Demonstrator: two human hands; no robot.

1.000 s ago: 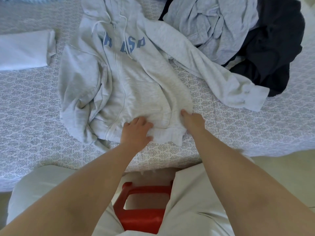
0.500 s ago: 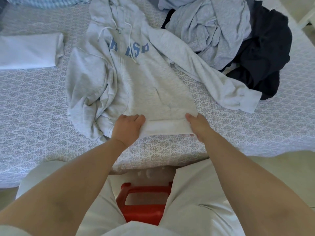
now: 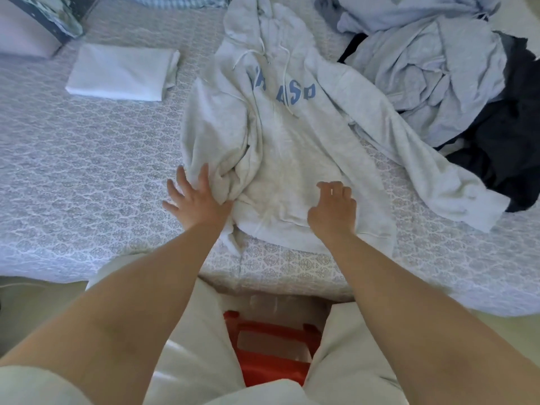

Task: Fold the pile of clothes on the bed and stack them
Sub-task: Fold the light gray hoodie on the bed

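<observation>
A pale grey hoodie (image 3: pixel 292 147) with blue letters lies face up on the bed (image 3: pixel 87 176), its hood pointing away from me and one sleeve stretched out to the right. My left hand (image 3: pixel 195 200) is spread with straight fingers against the bunched left sleeve. My right hand (image 3: pixel 333 211) rests on the hoodie near its hem, fingers bent down onto the cloth. A heap of unfolded clothes (image 3: pixel 432 62), light grey over dark navy, lies at the back right. One folded white garment (image 3: pixel 122 71) sits at the back left.
The bed has a patterned lilac cover and its front edge runs just before my knees. A red plastic stool (image 3: pixel 268 346) shows between my legs. A pillow (image 3: pixel 26 27) lies at the far left corner.
Both hands have let go of the hem. My left hand moved left and up to the bunched sleeve and opened; my right hand slid up onto the hoodie's body.
</observation>
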